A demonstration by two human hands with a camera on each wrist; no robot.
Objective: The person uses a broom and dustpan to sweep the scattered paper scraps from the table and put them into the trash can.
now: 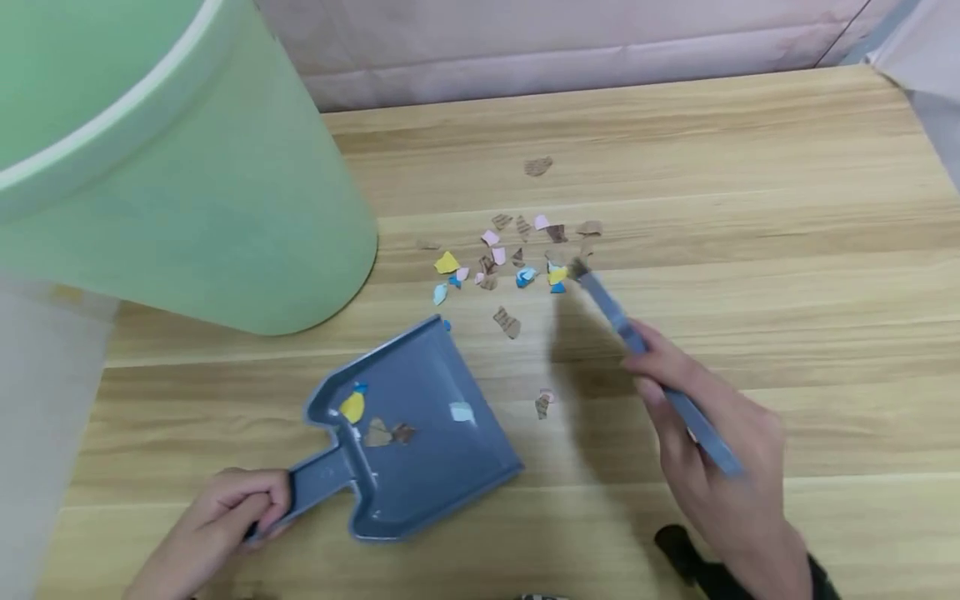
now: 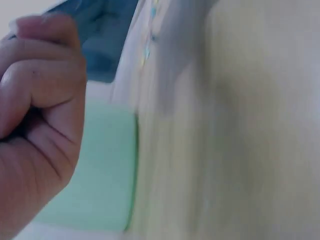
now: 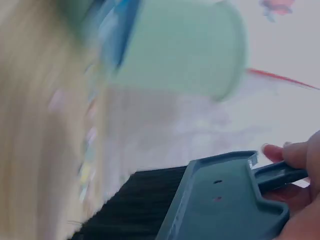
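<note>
A blue-grey dustpan (image 1: 420,433) lies flat on the wooden table (image 1: 750,208), with a few paper scraps in it. My left hand (image 1: 225,517) grips its handle at the lower left; the left wrist view shows that hand (image 2: 40,115) curled round the blue handle. My right hand (image 1: 705,450) holds a blue-grey hand brush (image 1: 637,342) by its handle, its bristle end at the right edge of a scatter of coloured and brown paper scraps (image 1: 510,258). In the right wrist view the brush head (image 3: 220,200) and black bristles (image 3: 130,205) are close up and blurred.
A large pale green bin (image 1: 172,158) stands at the left, just behind the dustpan. Stray scraps lie at the back (image 1: 537,166) and near the pan's mouth (image 1: 543,403). A pink padded wall (image 1: 570,42) borders the table's far edge.
</note>
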